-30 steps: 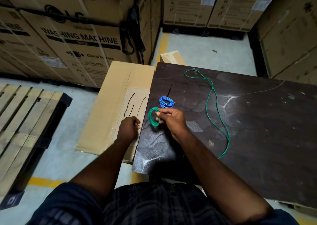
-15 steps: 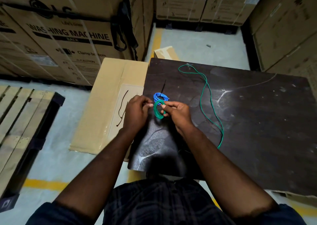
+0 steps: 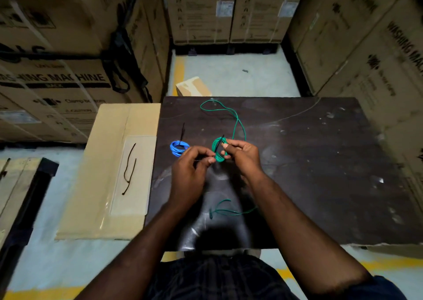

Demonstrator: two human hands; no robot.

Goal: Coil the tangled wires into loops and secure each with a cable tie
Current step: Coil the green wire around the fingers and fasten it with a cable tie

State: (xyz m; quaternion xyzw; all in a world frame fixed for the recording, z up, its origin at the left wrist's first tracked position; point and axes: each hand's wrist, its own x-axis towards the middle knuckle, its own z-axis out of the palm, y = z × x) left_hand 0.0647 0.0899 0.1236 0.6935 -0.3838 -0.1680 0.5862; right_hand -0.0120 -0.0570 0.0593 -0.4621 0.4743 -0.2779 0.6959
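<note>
Over the dark table my right hand grips a small green wire coil. A black cable tie runs across that coil, and my left hand pinches the tie's lower end at the coil's near side. The green wire's loose length trails toward the table's far edge, and its free end lies between my forearms. A blue wire coil with a black tie sticking up lies just left of my left hand.
Two spare black cable ties lie on a flat cardboard sheet left of the table. Stacked washing-machine cartons ring the area. A wooden pallet is at far left, and a small carton stands behind the table.
My left hand came off the cardboard sheet with a cable tie and joined the right hand at the green coil. Both hands and the coil now sit right of the blue coil.
</note>
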